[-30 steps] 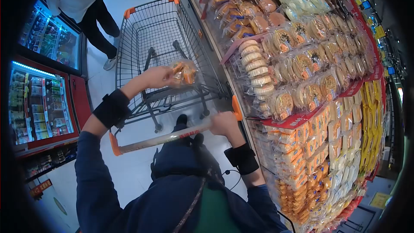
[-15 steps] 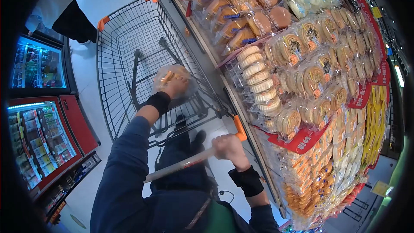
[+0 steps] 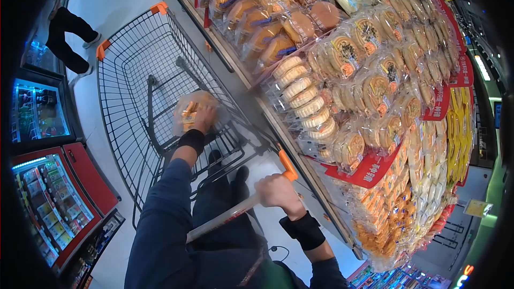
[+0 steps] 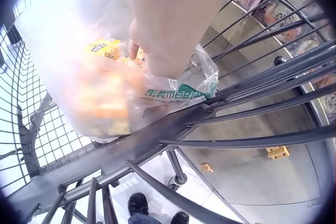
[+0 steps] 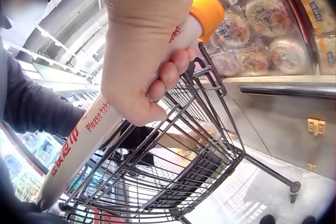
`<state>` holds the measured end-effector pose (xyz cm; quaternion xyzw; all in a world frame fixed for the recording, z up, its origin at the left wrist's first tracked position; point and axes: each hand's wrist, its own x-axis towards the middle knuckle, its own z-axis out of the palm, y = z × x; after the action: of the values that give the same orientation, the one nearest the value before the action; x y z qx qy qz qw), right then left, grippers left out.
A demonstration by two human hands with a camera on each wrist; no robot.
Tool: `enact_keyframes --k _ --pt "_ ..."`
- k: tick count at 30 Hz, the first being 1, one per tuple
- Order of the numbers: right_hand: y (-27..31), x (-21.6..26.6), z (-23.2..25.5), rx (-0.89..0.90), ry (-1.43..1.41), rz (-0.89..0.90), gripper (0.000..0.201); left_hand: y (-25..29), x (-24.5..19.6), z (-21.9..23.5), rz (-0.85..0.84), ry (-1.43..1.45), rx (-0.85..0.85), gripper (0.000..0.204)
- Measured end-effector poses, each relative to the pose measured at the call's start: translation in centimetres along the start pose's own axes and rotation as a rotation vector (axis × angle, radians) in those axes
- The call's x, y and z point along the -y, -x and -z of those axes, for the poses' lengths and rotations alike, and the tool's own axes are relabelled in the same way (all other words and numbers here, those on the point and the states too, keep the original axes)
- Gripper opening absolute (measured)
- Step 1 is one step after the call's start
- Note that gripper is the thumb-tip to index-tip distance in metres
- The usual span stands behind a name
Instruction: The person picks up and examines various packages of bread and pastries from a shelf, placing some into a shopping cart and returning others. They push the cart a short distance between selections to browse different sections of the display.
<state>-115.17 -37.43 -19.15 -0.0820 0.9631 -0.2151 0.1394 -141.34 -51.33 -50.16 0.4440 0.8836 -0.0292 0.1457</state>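
Note:
At the near end of the wire cart (image 3: 140,56), my left hand (image 3: 203,117) holds a clear plastic bag (image 3: 184,128) with orange and yellow packets inside. The bag (image 4: 52,40) lies against the grey cart frame in the left wrist view, green print near its lower edge. My left hand (image 4: 170,22) reaches down to it, most fingers hidden by the plastic and the wrist. Around the right part of the white push bar (image 3: 225,215), beside its orange end, my right hand (image 3: 278,191) is wrapped. The right wrist view shows that hand's (image 5: 144,61) curled fingers on the bar (image 5: 84,137).
Shelves of wrapped round cakes (image 3: 348,51) and red price strips (image 3: 369,174) run close along the cart's right side. Red-framed and dark coolers (image 3: 88,176) stand at the left. Another person's dark-trousered legs (image 3: 67,37) are at the upper left, beyond the cart.
My left hand has moved from above the cart's near part, then down and leftward with the bag. The view has turned, cart and coolers sliding left. My right hand stays on the bar.

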Motion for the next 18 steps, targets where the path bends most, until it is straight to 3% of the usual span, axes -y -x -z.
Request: enact_keyframes --k 4,11,15,16,18 --pt "0.1 -0.1 -0.4 -0.01 0.045 0.02 0.015 0.2 -0.5 -0.5 0.034 -0.067 -0.045 0.03" --pt "0.5 -0.2 -1.0 0.02 0.147 0.049 0.018 1.7 -0.4 0.5 0.014 -0.118 -0.056 0.041" --pt "0.8 -0.3 -1.1 -0.098 0.097 0.058 0.018 5.1 -1.2 8.3 -0.203 -0.005 -0.144 0.045" --pt "0.8 -0.3 -1.1 -0.12 0.099 0.07 0.018 5.6 -1.4 10.0 -0.097 0.226 -0.017 0.05" --pt "1.1 -0.4 -0.9 -0.168 0.076 0.091 0.018 8.2 -2.6 16.7 -0.079 0.281 -0.038 0.053"
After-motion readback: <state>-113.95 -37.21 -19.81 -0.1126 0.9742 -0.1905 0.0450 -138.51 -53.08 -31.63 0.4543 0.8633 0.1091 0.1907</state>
